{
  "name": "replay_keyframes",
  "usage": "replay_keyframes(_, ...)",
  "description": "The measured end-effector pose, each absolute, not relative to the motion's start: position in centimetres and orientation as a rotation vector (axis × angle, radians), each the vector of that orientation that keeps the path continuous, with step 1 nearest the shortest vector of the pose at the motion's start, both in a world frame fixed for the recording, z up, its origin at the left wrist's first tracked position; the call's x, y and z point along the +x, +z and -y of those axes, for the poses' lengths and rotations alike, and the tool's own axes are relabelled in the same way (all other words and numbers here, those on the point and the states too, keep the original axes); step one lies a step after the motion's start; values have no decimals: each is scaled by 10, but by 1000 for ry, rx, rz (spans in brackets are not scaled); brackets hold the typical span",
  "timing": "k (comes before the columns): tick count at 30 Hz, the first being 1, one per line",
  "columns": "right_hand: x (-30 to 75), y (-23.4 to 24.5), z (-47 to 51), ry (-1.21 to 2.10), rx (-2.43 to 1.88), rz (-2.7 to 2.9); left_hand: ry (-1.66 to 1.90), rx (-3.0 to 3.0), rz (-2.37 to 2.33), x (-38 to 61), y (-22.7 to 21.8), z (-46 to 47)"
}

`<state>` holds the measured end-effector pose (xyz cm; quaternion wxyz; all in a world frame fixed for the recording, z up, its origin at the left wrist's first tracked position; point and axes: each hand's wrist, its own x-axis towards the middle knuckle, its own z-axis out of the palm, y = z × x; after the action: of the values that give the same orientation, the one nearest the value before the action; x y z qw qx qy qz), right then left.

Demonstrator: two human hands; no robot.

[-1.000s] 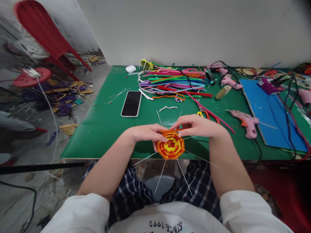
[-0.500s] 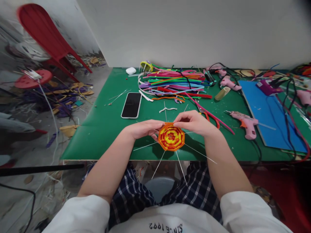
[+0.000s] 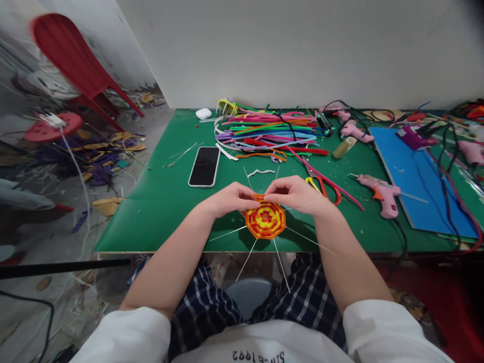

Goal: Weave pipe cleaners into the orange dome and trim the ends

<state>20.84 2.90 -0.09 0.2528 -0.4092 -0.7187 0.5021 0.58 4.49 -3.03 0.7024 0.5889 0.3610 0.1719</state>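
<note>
An orange, red and yellow woven disc point(image 3: 265, 221) of pipe cleaners, with several thin white spokes sticking out, sits between my hands just above the green table's point(image 3: 159, 201) front edge. My left hand point(image 3: 230, 197) pinches the disc's upper left rim, fingers closed on it. Pinching the orange strand at the disc's top edge is my right hand point(image 3: 295, 194), also closed. The two hands nearly touch above the disc.
A pile of coloured pipe cleaners point(image 3: 272, 131) lies at the back. A black phone point(image 3: 204, 166) rests to the left, red-handled scissors point(image 3: 325, 187) and a pink glue gun point(image 3: 378, 187) to the right. A blue board point(image 3: 419, 176) and cables lie far right. A red chair point(image 3: 71, 60) stands left.
The disc and both hands have risen slightly away from me over the table, and my hands have drawn closer together at the disc's top edge.
</note>
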Motion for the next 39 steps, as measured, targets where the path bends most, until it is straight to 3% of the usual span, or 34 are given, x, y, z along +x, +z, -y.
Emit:
replay_keyframes(11, 209, -2, -31, 1374, -1110, 1846, 470, 1226, -792, 4, -30, -47)
replay_keyframes(20, 206, 1, -33, 1238, -1194, 1455, 711, 779, -365, 4, -25, -45)
replay_keyframes(39, 203, -6, -31, 1345, -1119, 1471, 706, 972, -648, 16, -18, -33)
